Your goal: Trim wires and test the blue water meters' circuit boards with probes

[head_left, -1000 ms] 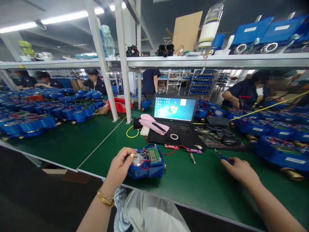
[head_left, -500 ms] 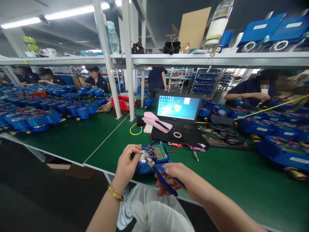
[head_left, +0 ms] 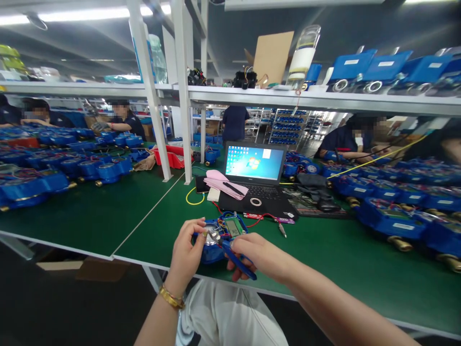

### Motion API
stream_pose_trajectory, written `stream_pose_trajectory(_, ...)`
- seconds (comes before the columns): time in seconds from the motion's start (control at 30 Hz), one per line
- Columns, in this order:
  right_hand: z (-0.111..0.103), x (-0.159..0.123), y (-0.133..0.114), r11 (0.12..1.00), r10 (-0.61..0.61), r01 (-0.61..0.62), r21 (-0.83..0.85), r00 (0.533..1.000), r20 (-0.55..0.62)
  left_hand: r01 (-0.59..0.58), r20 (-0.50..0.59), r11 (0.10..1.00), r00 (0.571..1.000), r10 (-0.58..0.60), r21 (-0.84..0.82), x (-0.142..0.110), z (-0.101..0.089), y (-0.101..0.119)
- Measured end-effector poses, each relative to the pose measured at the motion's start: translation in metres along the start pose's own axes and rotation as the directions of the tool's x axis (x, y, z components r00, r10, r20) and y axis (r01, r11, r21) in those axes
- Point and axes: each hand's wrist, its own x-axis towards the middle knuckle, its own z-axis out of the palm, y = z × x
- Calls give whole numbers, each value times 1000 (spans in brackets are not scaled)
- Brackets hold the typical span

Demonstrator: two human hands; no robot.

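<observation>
My right hand [head_left: 248,254] is wrapped round blue-handled cutting pliers [head_left: 236,259]. The metal jaws point left and come right up to the fingertips of my left hand [head_left: 189,242]. Those fingers are pinched together over the round dial of an opened blue meter [head_left: 212,254]; whatever lies between them is too small to make out. Coloured wires run inside the meter's housing beside a green circuit board with a grey display [head_left: 234,227]. Part of the housing is hidden behind both hands.
Behind the meter stands an open laptop [head_left: 254,166] with pink paper [head_left: 225,186] on its left side. A red wire with a clip [head_left: 283,231] lies to the right. Many blue meters [head_left: 392,221] crowd both sides of the green table [head_left: 151,235]. Shelf posts [head_left: 183,120] rise behind; co-workers sit beyond.
The pliers' jaws have moved in to my left fingertips, and their handles have come closer together. My left hand keeps its pinch at the meter. The whole view has shifted slightly.
</observation>
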Motion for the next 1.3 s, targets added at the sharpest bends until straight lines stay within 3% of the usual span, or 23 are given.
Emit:
stream_pose_trajectory(0.67,3,8,0,999,-49,49,23,999,2,-10,28,998,1000,9,58,2,-3,-1)
stream_pose_trajectory(0.8,-8,-3,5,977,-192,185,109,979,64,-1,44,998,999,-2,61,3,-5,-1)
stream_pose_trajectory(0.87,-25,-9,13,943,-301,294,158,953,28,11,44,998,999,-14,59,3,-5,-1)
stream_pose_trajectory(0.97,-63,-10,37,934,-358,347,-89,913,-194,29,47,998,998,-31,50,2,-4,1)
stream_pose_trajectory(1.03,-87,-4,61,910,-356,244,-335,874,-330,36,52,998,998,-38,46,1,-4,2)
stream_pose_trajectory(1.1,-101,7,87,877,-339,128,-463,847,-409,39,51,998,998,-41,44,1,-3,4)
stream_pose_trajectory(1.2,-106,23,116,816,-345,31,-578,827,-443,41,53,998,998,-43,43,1,-1,9)
stream_pose_trajectory(1.3,-108,34,124,757,-395,31,-653,817,-419,46,69,995,996,-52,86,1,0,15)
